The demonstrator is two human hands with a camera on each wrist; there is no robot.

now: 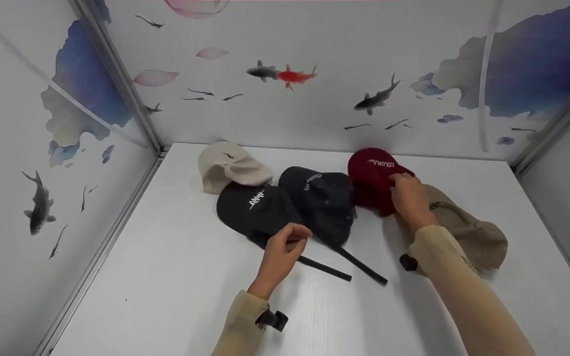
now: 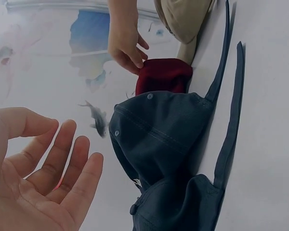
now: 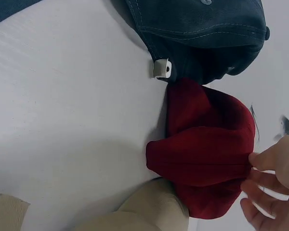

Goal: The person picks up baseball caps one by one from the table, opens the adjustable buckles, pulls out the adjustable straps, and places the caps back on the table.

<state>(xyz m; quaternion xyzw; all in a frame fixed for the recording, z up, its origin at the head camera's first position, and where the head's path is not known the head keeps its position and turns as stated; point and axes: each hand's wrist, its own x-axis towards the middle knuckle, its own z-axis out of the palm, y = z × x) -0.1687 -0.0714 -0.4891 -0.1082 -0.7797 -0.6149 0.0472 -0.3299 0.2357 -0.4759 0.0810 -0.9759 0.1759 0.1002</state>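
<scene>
My right hand [image 1: 410,199] is at the dark red cap [image 1: 370,174], thumb and forefinger pinching its crown in the right wrist view. The left hand [image 1: 281,253] hangs in front of two dark caps, fingers loosely bent and holding nothing. One is a black cap [image 1: 248,210] with white lettering; beside it lies a navy cap [image 1: 319,200] that touches the red one. Long dark straps trail from this pair toward me. A khaki cap [image 1: 478,237] lies at the right, partly hidden by my right forearm.
Behind the black cap, a cream cap [image 1: 230,168] stands near the back edge of the white table [image 1: 166,277]. Printed white panels, with fish and leaves, rise at the back [image 1: 314,118], left and right.
</scene>
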